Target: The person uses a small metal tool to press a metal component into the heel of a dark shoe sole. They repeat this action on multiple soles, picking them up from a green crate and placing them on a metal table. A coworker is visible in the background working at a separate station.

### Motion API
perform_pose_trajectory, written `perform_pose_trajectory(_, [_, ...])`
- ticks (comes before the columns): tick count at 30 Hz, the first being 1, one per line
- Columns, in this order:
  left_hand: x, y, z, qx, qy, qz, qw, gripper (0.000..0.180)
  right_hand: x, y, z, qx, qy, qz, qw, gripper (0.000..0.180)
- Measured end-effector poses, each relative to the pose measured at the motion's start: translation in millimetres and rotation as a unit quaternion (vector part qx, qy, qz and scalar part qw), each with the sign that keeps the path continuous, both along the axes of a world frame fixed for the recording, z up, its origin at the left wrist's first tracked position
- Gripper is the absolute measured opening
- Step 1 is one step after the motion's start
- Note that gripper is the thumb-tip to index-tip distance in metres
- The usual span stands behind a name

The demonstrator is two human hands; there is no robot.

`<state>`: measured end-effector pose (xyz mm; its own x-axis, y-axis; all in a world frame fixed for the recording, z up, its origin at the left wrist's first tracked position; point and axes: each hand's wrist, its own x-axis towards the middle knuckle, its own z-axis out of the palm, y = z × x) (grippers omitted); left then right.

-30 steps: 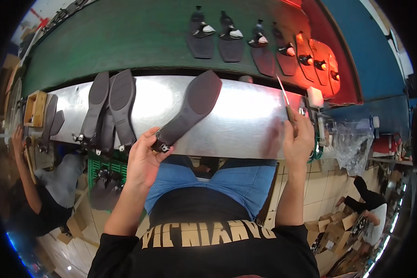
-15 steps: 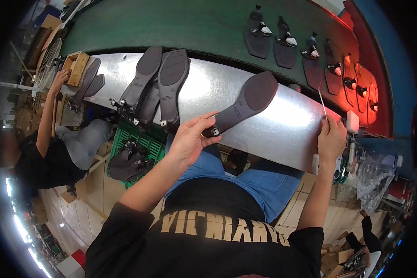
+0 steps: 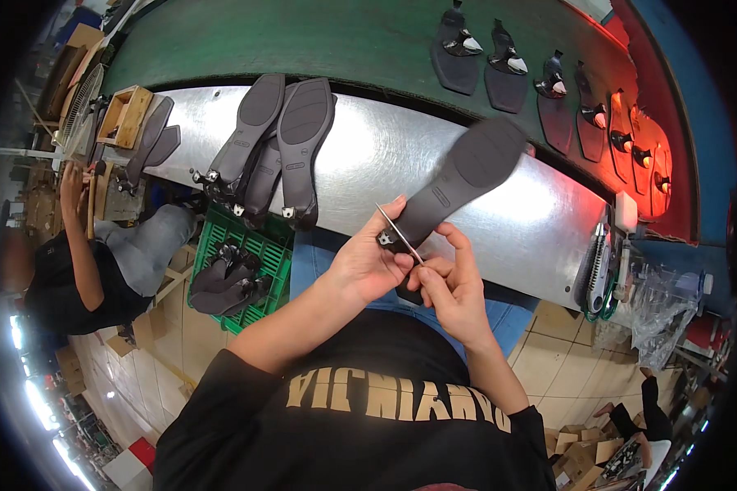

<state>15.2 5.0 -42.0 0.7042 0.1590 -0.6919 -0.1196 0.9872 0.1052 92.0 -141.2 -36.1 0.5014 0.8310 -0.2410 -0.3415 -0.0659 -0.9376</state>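
My left hand [image 3: 367,263] grips a dark grey shoe sole [image 3: 473,168] at its narrow heel end, where a small black piece with a shiny metal fitting [image 3: 386,239] shows. The broad toe end points away to the right, over the metal bench, slightly blurred. Between thumb and fingers, my right hand [image 3: 454,295] pinches a thin pointed metal rod [image 3: 402,236]. It slants across the heel end beside the fitting; whether it touches cannot be told. Several like soles [image 3: 305,135] lie left of my hands, heel ends toward me.
Behind the metal bench [image 3: 377,139] runs a green belt [image 3: 303,45] carrying several soles [image 3: 506,86] into red light. A utility knife [image 3: 599,266] lies at the bench's right end. A green crate [image 3: 278,278] holds more shoes. Left, a co-worker [image 3: 82,262] sits near a wooden box [image 3: 125,116].
My right hand has come left from the bench's right end, bringing the rod to the heel end. The sole has shifted slightly right. The co-worker's hand has left the wooden box.
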Motion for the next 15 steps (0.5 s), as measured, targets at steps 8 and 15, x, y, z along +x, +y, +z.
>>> perform_pose_trajectory(8, [3,-6,7,0.027,0.037,0.007,0.999,0.021,0,-8,-21,0.007,-0.09,-0.059,0.994,0.039])
perform_pose_trajectory(15, [5,-7,10,0.433,0.066,0.054,0.897,0.061,9,-11,6,0.013,0.119,0.072,0.99,0.055])
